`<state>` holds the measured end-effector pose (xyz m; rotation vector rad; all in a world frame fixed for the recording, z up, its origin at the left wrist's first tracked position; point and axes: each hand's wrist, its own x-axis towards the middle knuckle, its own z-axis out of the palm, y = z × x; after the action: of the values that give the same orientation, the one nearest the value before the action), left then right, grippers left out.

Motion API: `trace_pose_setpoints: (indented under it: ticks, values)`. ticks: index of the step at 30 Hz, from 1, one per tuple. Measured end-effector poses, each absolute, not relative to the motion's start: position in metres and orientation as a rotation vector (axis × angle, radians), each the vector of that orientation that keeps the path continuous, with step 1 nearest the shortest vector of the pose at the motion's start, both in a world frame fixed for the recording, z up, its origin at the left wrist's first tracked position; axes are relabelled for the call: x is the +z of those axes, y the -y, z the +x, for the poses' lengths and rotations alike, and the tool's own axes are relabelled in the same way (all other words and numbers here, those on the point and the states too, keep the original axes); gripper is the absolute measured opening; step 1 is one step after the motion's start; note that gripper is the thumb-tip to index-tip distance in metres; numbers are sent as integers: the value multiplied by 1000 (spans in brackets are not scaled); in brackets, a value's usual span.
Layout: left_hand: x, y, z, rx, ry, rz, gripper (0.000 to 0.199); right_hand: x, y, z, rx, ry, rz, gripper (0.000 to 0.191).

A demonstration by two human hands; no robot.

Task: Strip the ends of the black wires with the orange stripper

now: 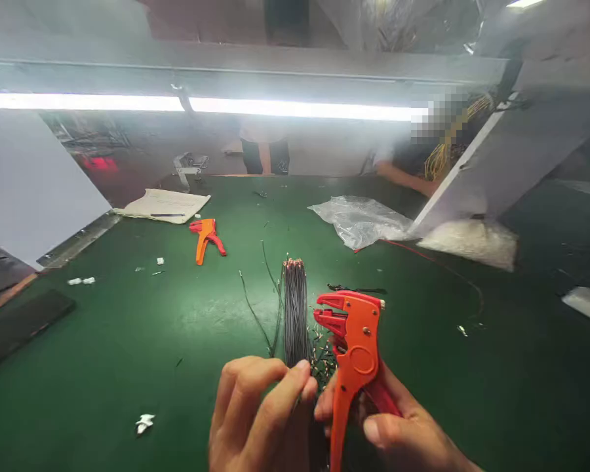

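A thick bundle of thin black wires [295,314] lies on the green bench, its bared copper ends pointing away from me. Over the near part of the bundle, my left hand [260,413] is closed with thumb and finger pinched together; what is between the fingertips is hidden. My right hand [398,426] grips an orange and red wire stripper [358,354], whose jaws stand apart and face left, just right of the bundle. Beneath it are scattered black wire offcuts [323,354]. A few loose black wires [255,311] stick out left of the bundle.
A second orange wire stripper [206,237] lies at back left, by papers with a pen [162,204]. Clear plastic bags [361,217] are at back right, with a thin red wire [437,262]. A co-worker's arm [406,177] shows beyond the bench. White panels [34,177] flank it.
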<state>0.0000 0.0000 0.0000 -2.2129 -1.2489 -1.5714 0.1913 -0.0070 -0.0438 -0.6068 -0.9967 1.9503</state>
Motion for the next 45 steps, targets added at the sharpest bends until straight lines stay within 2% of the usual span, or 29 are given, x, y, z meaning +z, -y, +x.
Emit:
trace_pose_setpoints:
  ticks: [4,8,17,26,37,45]
  values:
    - [2,8,-5,-1476,1178,-2211,20,-43,11,194,1972,1024,-616,45]
    - [0,6,-5,-1456,1125,-2176,23,-40,13,193,2016,969,-653,52]
    - [3,5,1,-1472,1184,-2149,14,-36,11,183,2190,933,-572,29]
    - [3,9,6,-1510,1172,-2134,16,-33,8,185,2160,1071,-551,49]
    - [2,11,22,-1582,1278,-1979,16,-44,11,183,2024,1003,-510,32]
    - [-1,12,15,-1396,1247,-2021,13,-38,17,187,1972,1009,-746,39]
